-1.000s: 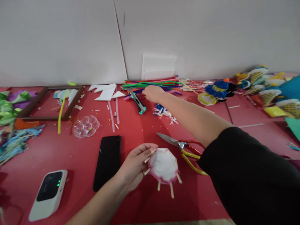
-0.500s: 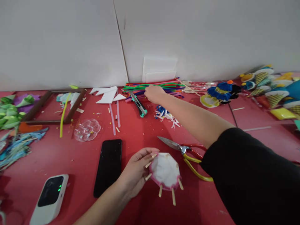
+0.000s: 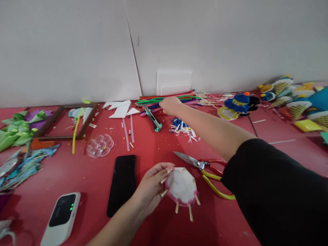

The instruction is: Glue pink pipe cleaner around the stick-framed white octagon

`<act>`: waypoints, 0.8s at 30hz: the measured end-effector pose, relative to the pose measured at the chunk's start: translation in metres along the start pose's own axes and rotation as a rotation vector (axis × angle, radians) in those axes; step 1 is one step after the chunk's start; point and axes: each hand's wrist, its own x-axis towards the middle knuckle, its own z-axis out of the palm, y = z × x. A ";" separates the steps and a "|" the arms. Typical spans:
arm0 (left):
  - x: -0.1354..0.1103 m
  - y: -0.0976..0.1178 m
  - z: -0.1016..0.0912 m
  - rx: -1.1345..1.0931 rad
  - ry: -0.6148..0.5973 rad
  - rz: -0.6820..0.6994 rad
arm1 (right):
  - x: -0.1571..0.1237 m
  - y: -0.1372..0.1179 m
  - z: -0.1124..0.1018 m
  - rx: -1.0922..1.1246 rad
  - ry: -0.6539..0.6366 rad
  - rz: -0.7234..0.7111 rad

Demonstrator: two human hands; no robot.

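Observation:
My left hand [image 3: 153,186] holds a small white craft piece [image 3: 181,184] with a pink rim by its left edge. Several short wooden sticks jut out around that rim. At the back of the table, my right hand [image 3: 171,105] reaches into a pile of coloured pipe cleaners [image 3: 151,101]. Its fingers are curled down, and what lies between them is hidden. A box cutter [image 3: 153,119] rests just left of it. Below the right forearm lie scissors [image 3: 200,164] with red and yellow handles, blades pointing left.
A black phone [image 3: 121,184] and a white device [image 3: 61,217] lie at left. Beyond them are a clear flower-shaped tray [image 3: 99,146], a brown frame [image 3: 60,137] and white cut pieces [image 3: 120,110]. Blue and white scraps [image 3: 183,128] sit mid-table. Finished-looking crafts [image 3: 298,106] crowd the right.
The camera view has shifted slightly, so the table things appear a little lower. Both hands stay nearly in place, the left still holding the craft piece and the right at the pipe cleaners.

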 end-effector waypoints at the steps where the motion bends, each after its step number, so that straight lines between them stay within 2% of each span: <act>1: 0.000 0.000 0.000 0.005 0.013 -0.004 | 0.000 0.001 -0.002 0.005 0.005 0.006; 9: -0.001 0.005 0.003 0.006 0.046 0.001 | -0.011 0.009 -0.025 0.007 0.010 0.046; 14: 0.002 0.003 -0.001 -0.015 0.032 0.056 | -0.036 0.023 -0.042 0.014 0.008 0.102; 17: 0.004 0.003 -0.002 -0.042 0.008 0.084 | -0.065 0.033 -0.050 0.033 0.066 0.186; 18: 0.004 0.003 -0.001 -0.054 0.000 0.092 | -0.078 0.035 -0.050 0.082 0.122 0.230; 19: 0.003 0.004 -0.001 -0.067 -0.010 0.105 | -0.092 0.035 -0.050 0.158 0.180 0.269; 22: 0.002 0.006 0.000 -0.130 -0.069 0.166 | -0.141 0.025 -0.043 0.483 0.397 0.246; 24: 0.002 0.006 0.000 -0.186 -0.115 0.228 | -0.176 0.009 -0.033 0.761 0.432 0.262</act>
